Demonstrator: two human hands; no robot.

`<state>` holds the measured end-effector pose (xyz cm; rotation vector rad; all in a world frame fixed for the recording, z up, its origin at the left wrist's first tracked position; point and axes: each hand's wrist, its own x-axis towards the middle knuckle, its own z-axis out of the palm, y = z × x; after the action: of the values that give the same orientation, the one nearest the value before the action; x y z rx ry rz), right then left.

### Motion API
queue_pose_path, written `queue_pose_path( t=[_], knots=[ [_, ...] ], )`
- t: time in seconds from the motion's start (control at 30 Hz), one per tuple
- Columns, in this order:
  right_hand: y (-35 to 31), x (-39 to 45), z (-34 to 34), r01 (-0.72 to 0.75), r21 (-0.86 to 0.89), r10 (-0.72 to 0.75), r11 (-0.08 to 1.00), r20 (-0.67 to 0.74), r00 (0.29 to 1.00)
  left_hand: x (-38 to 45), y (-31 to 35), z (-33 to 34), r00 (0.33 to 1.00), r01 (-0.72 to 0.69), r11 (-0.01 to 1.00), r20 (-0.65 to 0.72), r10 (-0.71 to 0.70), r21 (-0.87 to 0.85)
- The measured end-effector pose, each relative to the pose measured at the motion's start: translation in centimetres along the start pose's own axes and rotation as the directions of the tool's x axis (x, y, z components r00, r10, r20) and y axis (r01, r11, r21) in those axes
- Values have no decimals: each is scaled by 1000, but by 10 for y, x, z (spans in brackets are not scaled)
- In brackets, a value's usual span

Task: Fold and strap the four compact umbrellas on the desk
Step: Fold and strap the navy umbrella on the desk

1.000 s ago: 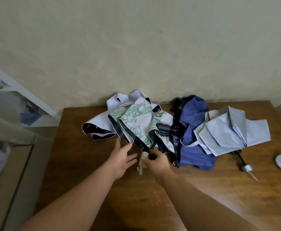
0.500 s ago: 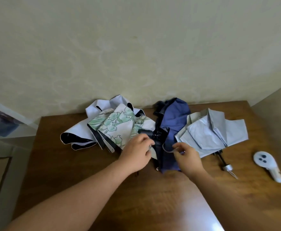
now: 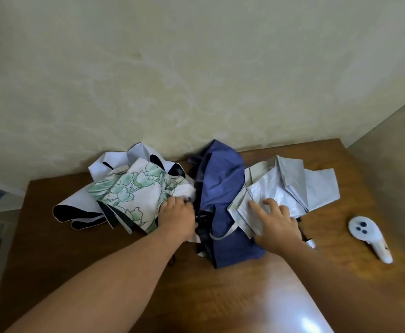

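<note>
Two bare forearms reach in from the bottom edge, cut off before the elbows, over the glossy brown wooden counter (image 3: 81, 248), which carries a bright patch of glare near the lower right. The left hand (image 3: 176, 216) lies at the right edge of the floral umbrella (image 3: 134, 195), a white canopy printed with green flowers; its fingers curl down into the fabric, but their tips are buried in the folds and blurred, so what exactly they grip cannot be made out. The right hand (image 3: 277, 223) rests with fingers spread and fairly straight on the crumpled pale grey umbrella (image 3: 290, 186), pressing the cloth without closing round it. This umbrella's shaft and tip are mostly hidden under the wrist.

Between the hands lies the dark blue umbrella (image 3: 223, 188), loosely heaped, a pale strap looping across its near part; dark ribs show at its left side, hard to tell apart. Behind and left of the floral one spreads the white umbrella with black lining (image 3: 79, 207), partly covered by it. All four lie unfolded in a row touching or overlapping, toward the back of the counter.

Well apart at the right sits a white controller (image 3: 369, 236) with three dark buttons. Beyond, a cream wall (image 3: 196, 68) with faint swirled patterning rises behind the counter; a pale shelf edge at far left is blurred.
</note>
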<state>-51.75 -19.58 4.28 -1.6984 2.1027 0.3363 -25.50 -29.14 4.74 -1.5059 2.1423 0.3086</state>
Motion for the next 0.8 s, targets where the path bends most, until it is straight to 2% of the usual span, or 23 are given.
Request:
queue_pose_path(
  t=[0.07, 0.17, 0.27, 0.33, 0.4, 0.47, 0.5, 0.53, 0.57, 0.6, 0.67, 0.7, 0.8],
  knots=[
    [8, 6, 2, 4, -77, 2, 997, 71, 997, -7, 3, 9, 999, 14, 1000, 51, -16, 28],
    [23, 19, 2, -18, -36, 21, 999, 71, 997, -18, 6, 12, 1000, 9, 1000, 11, -9, 22],
    [38, 30, -6, -194, 219, 197, 956, 9, 980, -27, -2, 0, 998, 4, 996, -61, -9, -84],
    [52, 38, -11, -322, 449, 358, 834, 5, 934, -35, -12, -9, 996, -11, 986, -90, -4, -164],
    [60, 45, -13, -339, 659, 425, 672, 31, 905, -43, -24, -19, 997, 19, 938, -64, -43, -345],
    [58, 42, -18, -308, 840, 429, 446, 101, 897, -50, -34, -29, 996, 47, 794, -36, -87, -606],
    [54, 37, -21, -285, 905, 406, 315, 143, 902, -55, -36, -36, 995, 55, 676, -14, -97, -734],
    [51, 32, -21, -264, 937, 380, 228, 164, 910, -60, -38, -44, 995, 62, 552, 11, -95, -832],
    [47, 28, -22, -259, 940, 370, 221, 165, 914, -66, -41, -54, 996, 71, 449, 42, -74, -891],
    [44, 24, -24, -252, 932, 383, 259, 141, 913, -72, -43, -63, 996, 90, 359, 77, -48, -929],
    [37, 17, -28, -226, 933, 423, 282, 90, 902, -78, -53, -72, 993, 115, 256, 120, 4, -960],
    [33, 14, -31, -193, 949, 419, 249, 74, 905, -79, -59, -73, 994, 103, 285, 110, 9, -953],
    [14, 3, -46, -98, 983, 369, 158, 33, 929, -86, -75, -73, 999, 13, 502, -11, -44, -865]
  ],
)
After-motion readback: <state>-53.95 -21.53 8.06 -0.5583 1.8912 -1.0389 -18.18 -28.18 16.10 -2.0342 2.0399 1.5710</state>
